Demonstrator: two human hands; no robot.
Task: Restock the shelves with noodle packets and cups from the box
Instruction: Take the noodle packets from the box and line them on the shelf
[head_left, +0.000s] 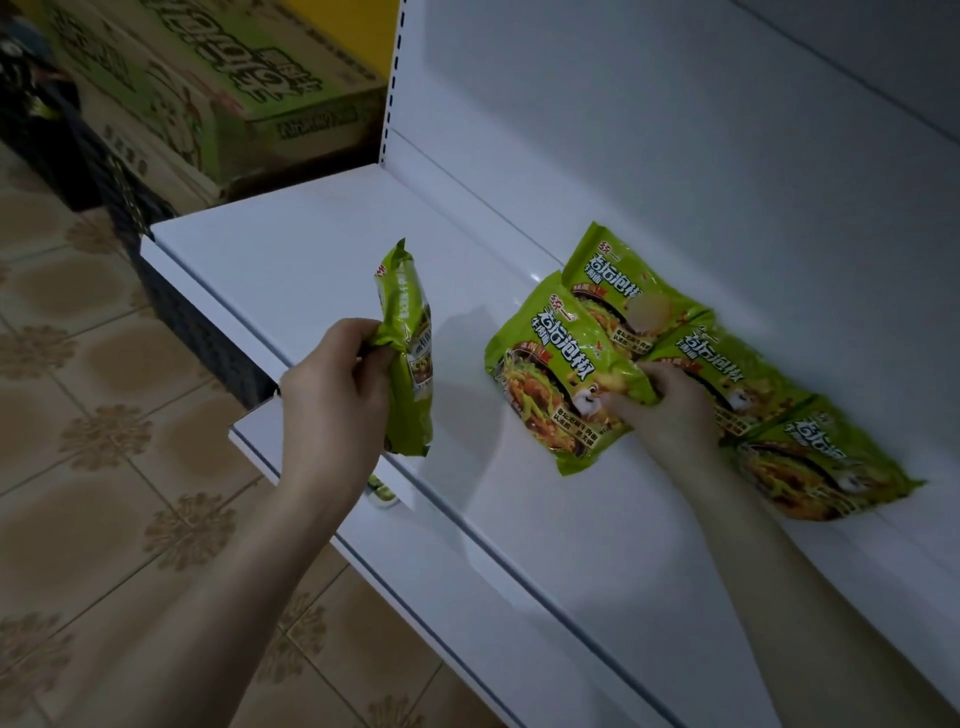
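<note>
My left hand grips a green noodle packet edge-on above the front of the white shelf. My right hand pinches the lower right edge of another green packet lying flat on the shelf. That packet overlaps one behind it. Two more green packets lie to the right, one partly under my right hand and one nearest the right end of the row.
Green-printed cardboard boxes are stacked at the upper left beyond the shelf's end. A dark crate stands on the tiled floor beside the shelf. A lower shelf juts out beneath. The white back panel rises behind the packets.
</note>
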